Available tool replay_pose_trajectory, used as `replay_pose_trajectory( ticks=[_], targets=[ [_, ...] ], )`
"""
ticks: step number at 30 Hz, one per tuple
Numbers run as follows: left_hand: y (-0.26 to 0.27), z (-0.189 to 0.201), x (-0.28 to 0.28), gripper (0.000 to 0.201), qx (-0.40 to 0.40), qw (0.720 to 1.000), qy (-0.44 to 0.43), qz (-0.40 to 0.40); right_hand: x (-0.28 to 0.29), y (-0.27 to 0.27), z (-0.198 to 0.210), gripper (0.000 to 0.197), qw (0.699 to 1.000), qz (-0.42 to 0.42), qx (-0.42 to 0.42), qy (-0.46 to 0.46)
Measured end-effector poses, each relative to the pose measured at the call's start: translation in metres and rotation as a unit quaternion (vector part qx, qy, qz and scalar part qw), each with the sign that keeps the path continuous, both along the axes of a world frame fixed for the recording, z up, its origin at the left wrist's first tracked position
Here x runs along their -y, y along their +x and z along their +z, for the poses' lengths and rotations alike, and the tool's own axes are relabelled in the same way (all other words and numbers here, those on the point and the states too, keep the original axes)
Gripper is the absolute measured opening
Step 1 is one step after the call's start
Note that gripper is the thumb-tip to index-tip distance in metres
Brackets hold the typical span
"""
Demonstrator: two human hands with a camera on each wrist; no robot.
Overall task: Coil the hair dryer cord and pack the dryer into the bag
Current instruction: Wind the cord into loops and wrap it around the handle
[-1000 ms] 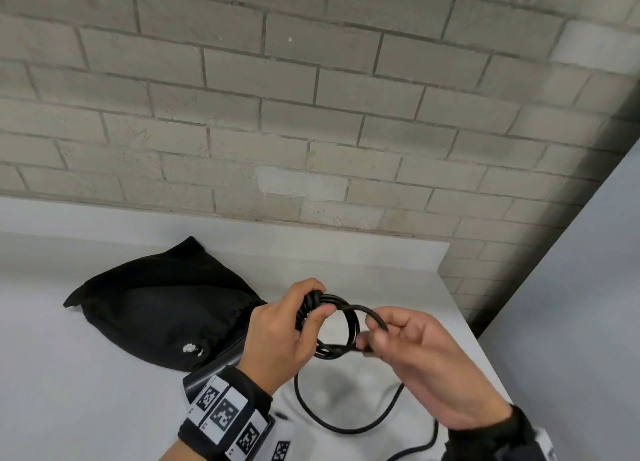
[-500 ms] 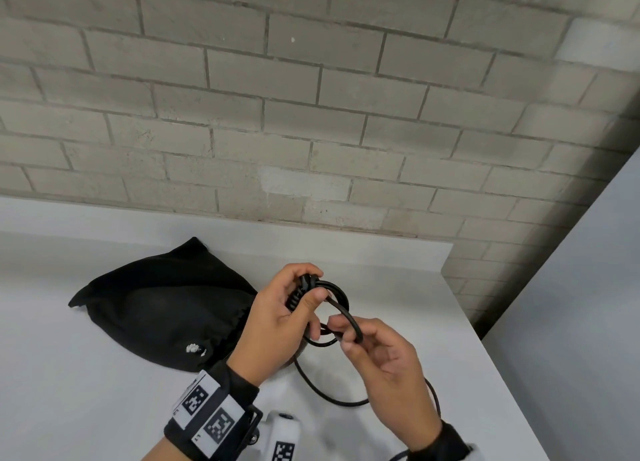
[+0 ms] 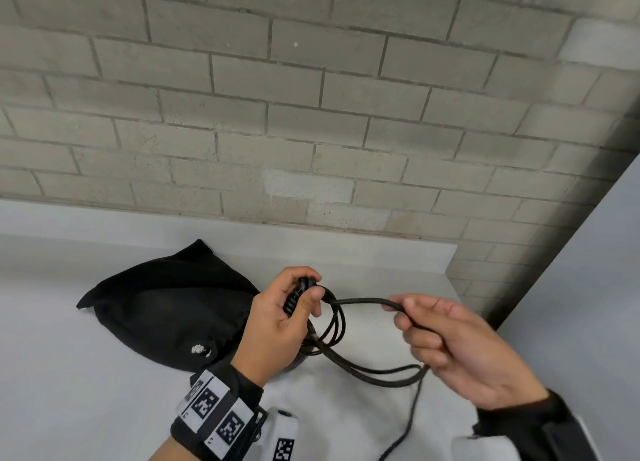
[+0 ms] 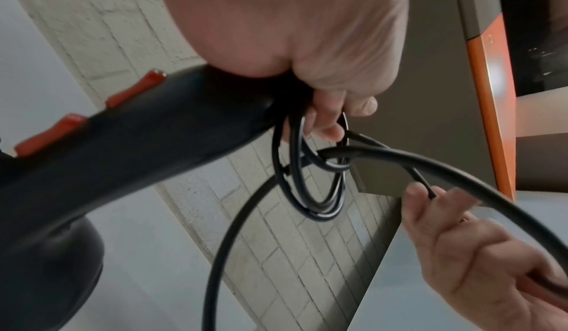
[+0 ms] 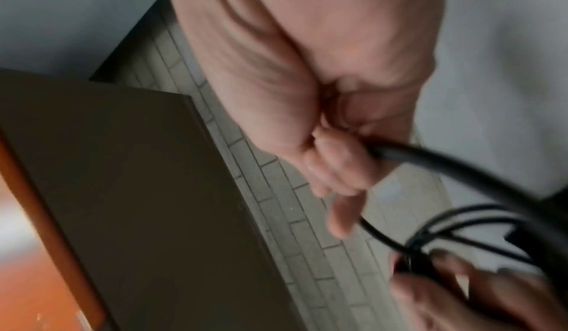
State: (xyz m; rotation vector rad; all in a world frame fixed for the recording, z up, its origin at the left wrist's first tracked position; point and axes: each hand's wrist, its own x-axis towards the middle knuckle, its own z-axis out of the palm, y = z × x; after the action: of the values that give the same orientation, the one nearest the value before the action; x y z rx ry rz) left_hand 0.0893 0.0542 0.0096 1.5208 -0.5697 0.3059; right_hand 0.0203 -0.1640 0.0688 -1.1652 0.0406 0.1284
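My left hand (image 3: 304, 291) grips several small loops of the black cord (image 3: 334, 325) together with the end of the hair dryer's handle. The dryer (image 4: 123, 156) is black with orange-red switches; in the head view my left hand and wrist hide nearly all of it. My right hand (image 3: 398, 311) pinches the cord a hand's width to the right, with a straight stretch running between the two hands. Below them a slack loop (image 3: 381, 377) hangs, and the rest trails toward the near edge. The black drawstring bag (image 3: 166, 308) lies on the counter left of my left hand.
The white counter (image 3: 69, 374) runs back to a grey brick wall (image 3: 311, 114). Its right edge (image 3: 460, 294) lies just beyond my right hand, with a gap and a pale grey panel (image 3: 588, 287) past it.
My right hand has moved right, away from the left hand, and drawn out a straight length of cord. The left hand still holds the loops in about the same place.
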Motion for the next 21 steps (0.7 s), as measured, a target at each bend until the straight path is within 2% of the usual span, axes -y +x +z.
replay_pose_trajectory(
  ticks=[2,4,5,6,8,10,12,14,18,19,21],
  targets=[
    [0.000,0.000,0.001,0.030,0.008,1.000,0.000,0.006,0.015,-0.003,0.008,0.034,0.992,0.036,0.010,-0.124],
    [0.001,0.000,0.001,0.040,0.009,1.000,-0.013,0.011,0.019,-0.008,0.002,0.042,0.963,0.073,0.058,-0.252],
    [0.002,0.001,0.001,0.043,0.004,1.000,-0.026,0.008,0.019,-0.011,-0.007,0.045,0.958,0.082,0.078,-0.265],
    [0.003,0.001,0.000,0.042,-0.002,0.999,-0.039,0.002,0.017,-0.014,-0.018,0.047,0.965,0.096,0.093,-0.225],
    [0.006,0.000,-0.001,0.035,-0.013,0.999,-0.048,-0.005,0.007,-0.022,-0.042,0.045,0.981,0.135,0.121,-0.073],
    [0.007,0.000,-0.002,0.026,-0.018,0.999,-0.046,0.003,-0.002,-0.026,-0.066,0.036,0.979,0.172,0.104,0.032],
    [0.008,0.000,-0.003,0.023,-0.024,0.998,-0.049,0.014,-0.005,-0.032,-0.076,0.035,0.980,0.191,0.050,0.021],
    [0.007,0.000,-0.003,0.023,-0.033,0.998,-0.052,0.011,0.006,-0.042,-0.073,0.042,0.979,0.202,0.004,-0.033],
    [0.005,-0.002,-0.002,0.024,-0.035,0.998,-0.053,-0.008,0.039,-0.051,-0.048,0.046,0.966,0.153,-0.002,-0.207],
    [0.006,-0.003,-0.002,0.024,-0.035,0.998,-0.053,-0.009,0.043,-0.052,-0.043,0.051,0.962,0.113,-0.016,-0.249],
    [0.008,-0.003,-0.002,0.025,-0.033,0.998,-0.051,0.000,0.051,-0.051,-0.040,0.054,0.946,-0.022,-0.023,-0.323]
  ],
)
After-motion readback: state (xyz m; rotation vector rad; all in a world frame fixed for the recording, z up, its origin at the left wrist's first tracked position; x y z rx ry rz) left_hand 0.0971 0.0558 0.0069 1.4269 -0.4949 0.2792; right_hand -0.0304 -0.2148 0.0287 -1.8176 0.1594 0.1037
